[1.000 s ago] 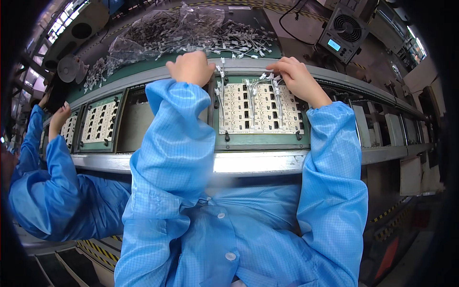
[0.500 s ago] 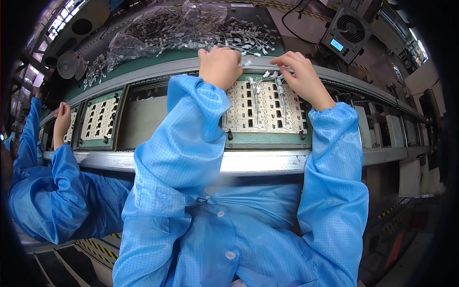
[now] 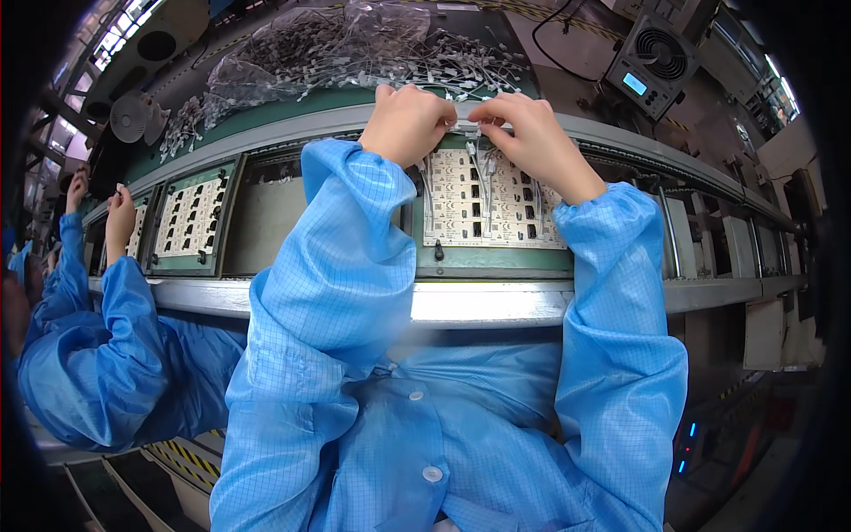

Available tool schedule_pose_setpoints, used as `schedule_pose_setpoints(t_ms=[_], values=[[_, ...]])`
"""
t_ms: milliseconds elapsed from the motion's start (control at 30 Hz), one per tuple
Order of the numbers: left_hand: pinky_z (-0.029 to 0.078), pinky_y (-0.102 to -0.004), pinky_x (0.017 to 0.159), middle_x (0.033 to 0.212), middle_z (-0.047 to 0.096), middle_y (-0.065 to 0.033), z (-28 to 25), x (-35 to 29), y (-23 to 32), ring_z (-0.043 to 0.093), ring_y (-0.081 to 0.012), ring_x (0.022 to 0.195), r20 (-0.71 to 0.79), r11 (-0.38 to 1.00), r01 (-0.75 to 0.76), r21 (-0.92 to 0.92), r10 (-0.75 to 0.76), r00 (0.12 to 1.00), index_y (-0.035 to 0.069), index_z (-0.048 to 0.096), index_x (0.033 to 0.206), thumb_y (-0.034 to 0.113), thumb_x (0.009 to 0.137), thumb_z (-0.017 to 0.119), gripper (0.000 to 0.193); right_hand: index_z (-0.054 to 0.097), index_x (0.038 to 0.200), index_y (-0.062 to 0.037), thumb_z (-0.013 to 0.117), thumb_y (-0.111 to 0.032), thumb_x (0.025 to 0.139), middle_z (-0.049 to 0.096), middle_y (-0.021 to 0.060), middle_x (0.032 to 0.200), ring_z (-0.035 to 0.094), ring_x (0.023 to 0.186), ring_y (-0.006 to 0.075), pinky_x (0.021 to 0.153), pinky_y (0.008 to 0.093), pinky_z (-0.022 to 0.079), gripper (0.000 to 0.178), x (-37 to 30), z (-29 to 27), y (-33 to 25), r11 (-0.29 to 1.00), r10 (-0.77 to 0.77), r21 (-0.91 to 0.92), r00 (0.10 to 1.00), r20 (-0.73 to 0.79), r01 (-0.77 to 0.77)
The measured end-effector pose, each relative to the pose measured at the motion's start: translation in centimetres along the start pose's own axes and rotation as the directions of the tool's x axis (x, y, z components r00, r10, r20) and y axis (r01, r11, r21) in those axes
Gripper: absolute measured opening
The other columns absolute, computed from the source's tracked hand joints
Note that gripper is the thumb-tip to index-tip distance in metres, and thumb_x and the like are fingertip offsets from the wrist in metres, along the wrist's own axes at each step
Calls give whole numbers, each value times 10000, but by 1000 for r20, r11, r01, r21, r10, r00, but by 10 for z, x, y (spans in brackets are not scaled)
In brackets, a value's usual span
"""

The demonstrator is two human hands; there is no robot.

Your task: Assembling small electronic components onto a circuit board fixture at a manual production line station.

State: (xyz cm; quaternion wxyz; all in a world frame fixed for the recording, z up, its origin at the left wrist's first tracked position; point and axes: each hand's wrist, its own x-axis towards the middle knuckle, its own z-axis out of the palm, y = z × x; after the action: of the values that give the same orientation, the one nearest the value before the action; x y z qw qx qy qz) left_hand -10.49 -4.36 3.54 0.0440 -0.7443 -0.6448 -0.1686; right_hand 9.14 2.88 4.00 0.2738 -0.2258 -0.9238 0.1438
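Note:
Both my hands meet over the far edge of a white circuit board panel [image 3: 456, 229] with rows of black components, lying in a green carrier [image 3: 496, 259]. My left hand [image 3: 406, 122] is closed, its fingertips pinching a small white connector [image 3: 464, 126]. From the other side my right hand [image 3: 530, 140] also pinches at that connector, thumb and forefinger nearly together. Exactly how the fingertips grip it is partly hidden. Thin white wire leads [image 3: 484, 182] with white plugs lie across the panel below my fingers. My right hand and sleeve cover the panel's right part.
Beyond the metal rail, a heap of white-plugged wire leads [image 3: 399, 66] lies with clear plastic bags on a green surface. Another panel [image 3: 189, 217] sits on the line at left, near a co-worker's hand [image 3: 121, 220]. A fan unit with a lit display [image 3: 651, 64] stands at far right.
My right hand has moved left and closed its fingers, which were apart before. My hands are now almost touching at the connector. The view has shifted slightly.

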Motion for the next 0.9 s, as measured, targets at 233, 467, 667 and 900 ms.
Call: schedule_pose_setpoints(t_ms=[233,467,667,900], values=[[389,-442,896,920,729,13,3,0,-12,619,-238,985,15,991,-119,-54,120,993,191,766,910,102,836,641,171,675,985,-19,642,-84,868,707,126,943,671,883,285,789,382,528,138,15,11,-12,999,39,7,999,8,-39],[367,-408,913,967,671,11,1,-8,1,579,-225,1021,10,999,-32,-34,32,999,159,759,969,111,853,599,203,676,968,-2,652,-69,850,684,140,910,658,874,296,778,389,528,137,12,18,-4,993,77,-95,996,44,-73],[373,-451,915,937,730,-37,-7,-9,-6,620,-248,995,51,998,-49,-48,52,997,192,781,983,88,836,593,260,729,1006,-57,614,-16,844,653,119,938,627,888,296,802,388,501,204,9,19,-4,994,85,-75,992,88,-79],[395,-428,931,930,734,-76,-2,-12,-18,644,-260,999,111,975,61,-213,-38,993,140,773,990,44,811,559,295,735,1037,-94,569,0,871,593,103,939,594,886,283,796,378,489,253,2,21,-3,995,91,-44,987,134,-86]])
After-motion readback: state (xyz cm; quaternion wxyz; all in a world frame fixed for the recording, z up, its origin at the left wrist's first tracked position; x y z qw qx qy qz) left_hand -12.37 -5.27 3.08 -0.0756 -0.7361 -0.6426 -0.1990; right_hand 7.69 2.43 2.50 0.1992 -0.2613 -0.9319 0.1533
